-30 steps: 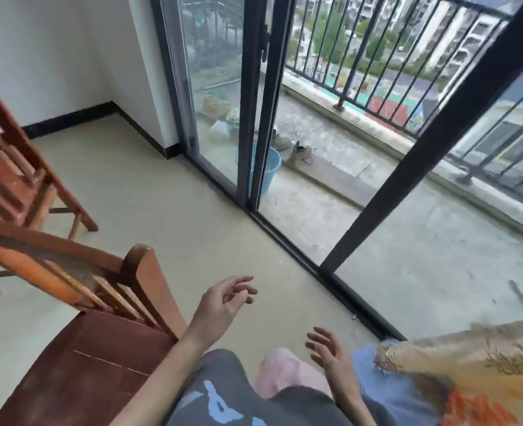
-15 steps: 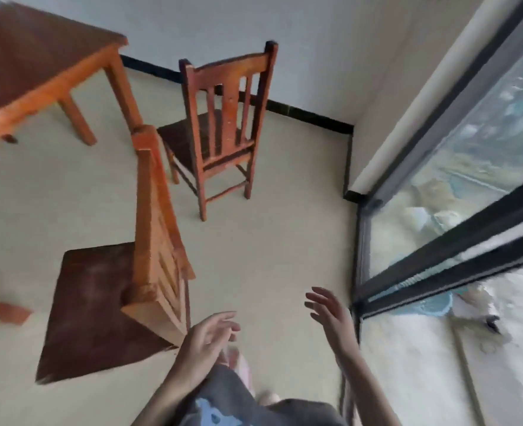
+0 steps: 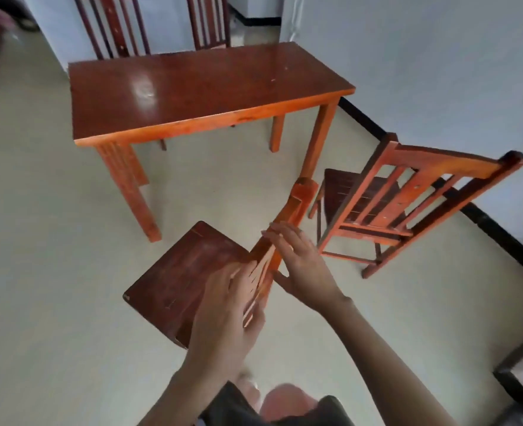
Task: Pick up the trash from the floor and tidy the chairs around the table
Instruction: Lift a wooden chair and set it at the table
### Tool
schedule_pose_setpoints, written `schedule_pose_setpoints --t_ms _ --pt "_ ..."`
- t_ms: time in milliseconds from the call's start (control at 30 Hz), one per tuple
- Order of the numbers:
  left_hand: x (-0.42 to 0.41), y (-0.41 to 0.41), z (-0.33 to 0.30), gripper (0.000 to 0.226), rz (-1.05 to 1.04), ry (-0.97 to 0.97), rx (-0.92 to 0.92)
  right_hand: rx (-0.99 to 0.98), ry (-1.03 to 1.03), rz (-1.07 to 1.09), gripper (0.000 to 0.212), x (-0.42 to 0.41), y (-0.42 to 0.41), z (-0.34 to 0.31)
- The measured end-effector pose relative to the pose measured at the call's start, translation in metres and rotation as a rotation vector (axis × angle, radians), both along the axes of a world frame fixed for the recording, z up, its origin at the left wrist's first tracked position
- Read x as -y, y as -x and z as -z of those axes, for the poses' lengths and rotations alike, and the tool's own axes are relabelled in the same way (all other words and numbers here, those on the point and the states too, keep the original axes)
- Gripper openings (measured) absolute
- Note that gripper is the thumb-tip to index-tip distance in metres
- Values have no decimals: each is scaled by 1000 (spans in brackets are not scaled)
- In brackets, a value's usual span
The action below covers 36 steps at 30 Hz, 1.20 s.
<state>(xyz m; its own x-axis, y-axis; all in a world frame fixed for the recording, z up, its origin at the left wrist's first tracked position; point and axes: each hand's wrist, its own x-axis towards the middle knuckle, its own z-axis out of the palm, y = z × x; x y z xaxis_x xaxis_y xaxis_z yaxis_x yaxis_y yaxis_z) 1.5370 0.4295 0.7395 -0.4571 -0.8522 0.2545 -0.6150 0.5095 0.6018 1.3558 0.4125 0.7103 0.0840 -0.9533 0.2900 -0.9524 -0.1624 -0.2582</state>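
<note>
Four wooden chairs show around one table [image 3: 192,87], the landmark here. Behind the table's far edge stand two dark chair backs, one to the left [image 3: 112,26] and one to the right [image 3: 208,23], only their slatted tops visible. In front of the table, just off its near left leg, is the near chair [image 3: 186,278]: a dark red-brown square seat, with an orange slatted back seen almost edge-on, its top post close to the table's near right leg. The left hand [image 3: 226,315] lies against the seat side of that back with its fingers spread and blurred; whether it grips the slats I cannot tell. The right hand [image 3: 300,259] is on the other side of the back, fingers extended flat along the top rail, thumb apart below, not clenched. To the right of the table, near the wall, the fourth chair [image 3: 407,204] is orange with a dark slatted seat and looks tilted.
</note>
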Motion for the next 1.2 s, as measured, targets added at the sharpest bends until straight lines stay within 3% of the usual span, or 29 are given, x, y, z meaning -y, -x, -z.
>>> schedule_pose_setpoints --t_ms 67,133,167,300,367,467,567,700,1200 --pt "14 11 7 76 -140 25 353 -222 -46 -156 80 39 14 -8" --pt "22 19 1 83 -211 -146 565 -373 -120 -289 84 73 28 -10" --pt "24 23 2 78 -235 -224 637 -418 -188 -357 79 86 34 -10" --pt "28 35 13 48 -334 -202 762 -503 -351 -563 34 114 45 -4" --pt "36 48 20 42 -406 -232 725 -460 -309 -606 24 119 50 -3" --pt "42 55 26 34 -463 -278 658 -390 -141 -657 31 125 60 6" --pt "49 46 33 44 -399 -210 680 -368 -70 -656 41 130 65 14" --pt "71 51 25 36 -350 -221 697 -315 -13 -574 47 139 75 14" --pt "204 2 18 34 -141 -61 799 -166 64 -335 49 188 42 20"
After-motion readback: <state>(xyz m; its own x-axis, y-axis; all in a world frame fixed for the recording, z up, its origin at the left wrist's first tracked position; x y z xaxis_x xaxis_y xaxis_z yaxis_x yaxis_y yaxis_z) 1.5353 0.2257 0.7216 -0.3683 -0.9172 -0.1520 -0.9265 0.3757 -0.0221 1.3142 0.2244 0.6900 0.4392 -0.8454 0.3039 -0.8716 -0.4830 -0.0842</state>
